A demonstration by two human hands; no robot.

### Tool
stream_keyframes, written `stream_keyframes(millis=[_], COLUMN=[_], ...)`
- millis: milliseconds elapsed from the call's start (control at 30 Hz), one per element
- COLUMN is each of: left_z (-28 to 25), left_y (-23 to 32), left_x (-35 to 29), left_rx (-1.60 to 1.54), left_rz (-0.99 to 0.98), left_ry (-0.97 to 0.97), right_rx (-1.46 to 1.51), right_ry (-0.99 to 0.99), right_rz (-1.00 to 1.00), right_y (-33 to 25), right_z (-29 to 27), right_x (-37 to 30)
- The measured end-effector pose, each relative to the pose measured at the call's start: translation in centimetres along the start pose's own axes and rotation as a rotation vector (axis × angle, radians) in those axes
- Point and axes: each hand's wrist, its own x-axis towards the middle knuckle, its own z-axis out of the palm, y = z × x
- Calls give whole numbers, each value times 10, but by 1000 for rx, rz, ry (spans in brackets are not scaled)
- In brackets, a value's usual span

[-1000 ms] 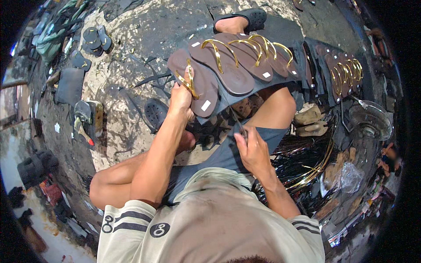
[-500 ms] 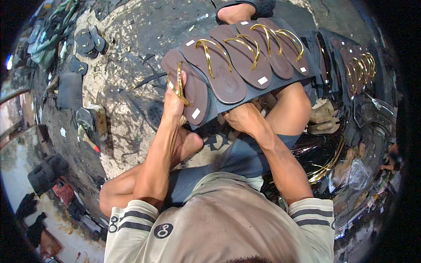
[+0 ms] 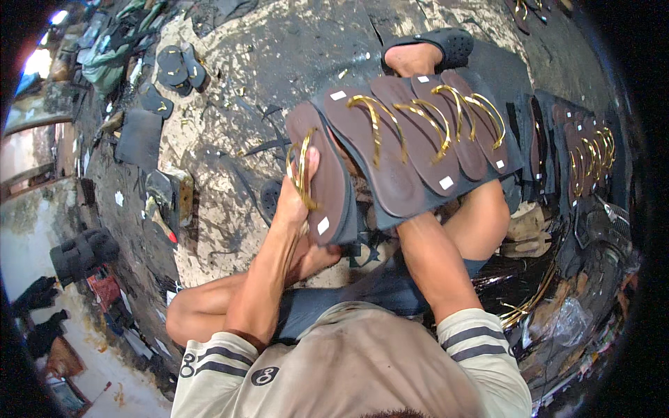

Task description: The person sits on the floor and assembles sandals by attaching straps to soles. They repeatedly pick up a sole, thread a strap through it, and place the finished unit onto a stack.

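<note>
My left hand is closed round a brown flip-flop with a gold strap, which has a dark sole layer under it. To its right, several brown flip-flops with gold straps lie side by side on a dark sole sheet, over my lap. White stickers mark some of them. My right forearm runs beneath that sheet; the fingers of my right hand are hidden under it. A gap separates the held flip-flop from the sheet.
More gold-strapped flip-flops lie at the right. Black sandals and a dark flat sheet are on the floor at far left. Nearer stands a brush with a red tip. Gold strips and a clear plastic bag lie beside my right knee.
The flip-flop in my left hand has come apart from the row, leaving a gap. My right hand has gone further under the sheet. The view has shifted, so everything sits lower.
</note>
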Motion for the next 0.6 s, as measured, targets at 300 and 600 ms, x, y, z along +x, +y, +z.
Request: stream_keyframes(millis=[300,600], left_z=[-86,-88], left_y=[5,21], left_x=[-101,-177], left_rx=[157,204], left_rz=[259,592], left_ry=[-62,10], right_rx=[1311,895], right_ry=[-340,-452], right_rz=[639,275], right_y=[-124,-218], right_z=[-41,-102], right_x=[-5,-64])
